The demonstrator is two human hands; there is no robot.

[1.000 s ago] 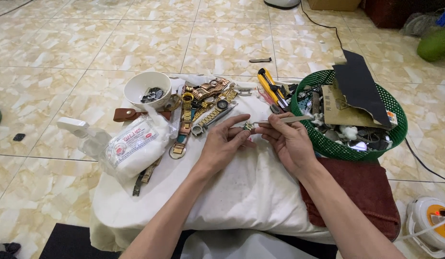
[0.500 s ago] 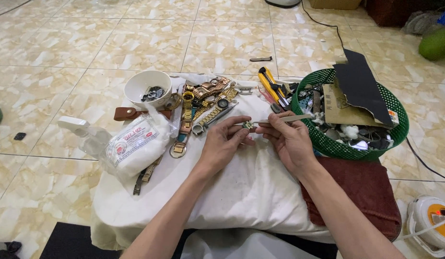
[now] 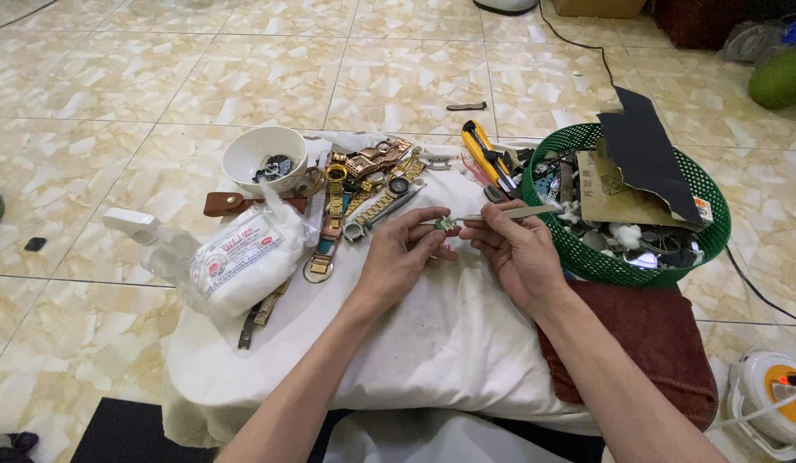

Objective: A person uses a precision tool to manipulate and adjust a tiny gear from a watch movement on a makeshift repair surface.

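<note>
The left hand (image 3: 404,255) pinches a small watch part (image 3: 447,224) between thumb and forefinger, holding it just above a white cloth (image 3: 415,334) that covers the low worktop. The right hand (image 3: 520,253) faces it, its fingers pressed together around a pair of slim metal tweezers (image 3: 509,213) — the tips point left and meet the small part, while the other end sticks out toward a green mesh basket (image 3: 625,266). What kind of part it is cannot be told; it is too small.

Behind the hands lies a heap of watches and metal straps (image 3: 368,184) in gold and steel tones, with a white bowl (image 3: 262,157) of dark bits to its left. A bag of white cotton (image 3: 239,261) and a clear spray bottle (image 3: 149,240) sit at the left edge of the cloth. Yellow-handled pliers (image 3: 484,153) lie between the watch heap and the basket, which is filled with cardboard, dark sheet scraps and odds and ends. A dark red towel (image 3: 647,343) lies under the right forearm — beside it, on the tiled floor, a white cord reel (image 3: 771,403).
</note>
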